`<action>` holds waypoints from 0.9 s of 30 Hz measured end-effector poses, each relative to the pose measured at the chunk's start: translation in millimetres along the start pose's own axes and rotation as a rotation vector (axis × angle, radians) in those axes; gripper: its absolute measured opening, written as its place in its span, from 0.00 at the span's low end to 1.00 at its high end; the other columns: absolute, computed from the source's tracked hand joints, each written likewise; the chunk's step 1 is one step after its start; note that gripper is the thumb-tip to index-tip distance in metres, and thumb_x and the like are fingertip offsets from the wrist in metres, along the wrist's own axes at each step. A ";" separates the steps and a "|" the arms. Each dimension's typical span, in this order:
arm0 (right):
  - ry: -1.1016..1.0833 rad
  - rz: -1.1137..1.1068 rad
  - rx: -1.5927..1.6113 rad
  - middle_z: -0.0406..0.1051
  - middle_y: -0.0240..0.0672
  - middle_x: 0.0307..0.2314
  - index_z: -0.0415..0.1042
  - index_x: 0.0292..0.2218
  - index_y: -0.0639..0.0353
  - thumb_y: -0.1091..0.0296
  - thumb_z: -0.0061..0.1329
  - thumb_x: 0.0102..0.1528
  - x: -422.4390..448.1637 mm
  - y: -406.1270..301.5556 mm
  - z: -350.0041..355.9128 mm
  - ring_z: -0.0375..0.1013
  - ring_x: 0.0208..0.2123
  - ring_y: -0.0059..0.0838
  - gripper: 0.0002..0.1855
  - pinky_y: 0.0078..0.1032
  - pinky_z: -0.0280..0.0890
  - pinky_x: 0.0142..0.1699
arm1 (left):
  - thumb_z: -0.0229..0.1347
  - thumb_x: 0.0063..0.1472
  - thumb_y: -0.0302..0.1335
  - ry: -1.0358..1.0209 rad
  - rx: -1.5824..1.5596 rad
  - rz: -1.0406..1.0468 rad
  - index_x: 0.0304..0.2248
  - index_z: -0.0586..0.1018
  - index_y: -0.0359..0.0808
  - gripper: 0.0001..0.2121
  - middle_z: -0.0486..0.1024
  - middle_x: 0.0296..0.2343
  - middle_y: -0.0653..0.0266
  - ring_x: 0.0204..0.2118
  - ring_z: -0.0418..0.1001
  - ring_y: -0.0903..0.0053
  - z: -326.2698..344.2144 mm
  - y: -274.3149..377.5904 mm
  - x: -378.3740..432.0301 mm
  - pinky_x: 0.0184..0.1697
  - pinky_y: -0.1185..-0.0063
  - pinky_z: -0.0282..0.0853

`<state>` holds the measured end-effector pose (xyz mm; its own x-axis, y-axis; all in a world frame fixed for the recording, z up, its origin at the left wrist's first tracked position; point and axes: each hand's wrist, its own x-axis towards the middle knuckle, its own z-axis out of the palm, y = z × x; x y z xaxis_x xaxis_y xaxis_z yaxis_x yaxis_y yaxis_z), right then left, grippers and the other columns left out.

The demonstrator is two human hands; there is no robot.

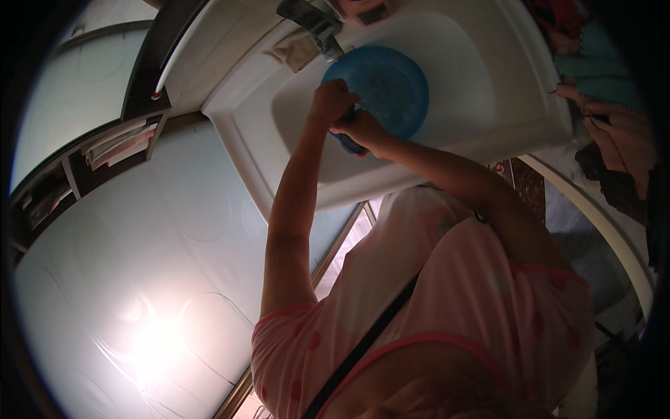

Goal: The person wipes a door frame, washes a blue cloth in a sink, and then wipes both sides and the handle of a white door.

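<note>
A round blue plastic basin (413, 73) stands in a white sink (460, 99), below a metal faucet (314, 26). It seems to hold water, though dim light hides what lies in it. Over the basin's near left rim, my left hand (333, 99) is closed around a dark blue item (349, 144), probably wet cloth. My right hand (366, 131) grips the same item just below, close against the left. Part of it sticks out under the right hand, while the fingers cover the rest.
Beside the faucet lies a beige cloth or sponge (297, 51). A pink object (361, 9) sits on the sink's back edge. Cloths or clothes (602, 78) are heaped at the right. Shelves with papers or packets (120, 144) line the left wall.
</note>
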<state>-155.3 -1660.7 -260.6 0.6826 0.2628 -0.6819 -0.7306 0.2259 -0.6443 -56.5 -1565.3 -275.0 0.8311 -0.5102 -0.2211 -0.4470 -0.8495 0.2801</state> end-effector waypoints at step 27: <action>-0.636 0.176 0.911 0.66 0.33 0.21 0.67 0.33 0.61 0.69 0.55 0.48 -52.2 -9.0 1.2 0.67 0.22 0.22 0.12 0.21 0.61 0.24 | 0.50 0.62 0.37 -0.084 -1.812 -0.404 0.33 0.71 0.35 0.12 0.64 0.21 0.68 0.25 0.64 0.77 -66.2 53.5 -56.1 0.30 0.76 0.67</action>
<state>-184.4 -1675.3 -218.7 0.6276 0.7302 -0.2700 -0.7321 0.6715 0.1142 -105.2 -1573.3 -185.8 0.7422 -0.3910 -0.5444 0.6510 0.2274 0.7242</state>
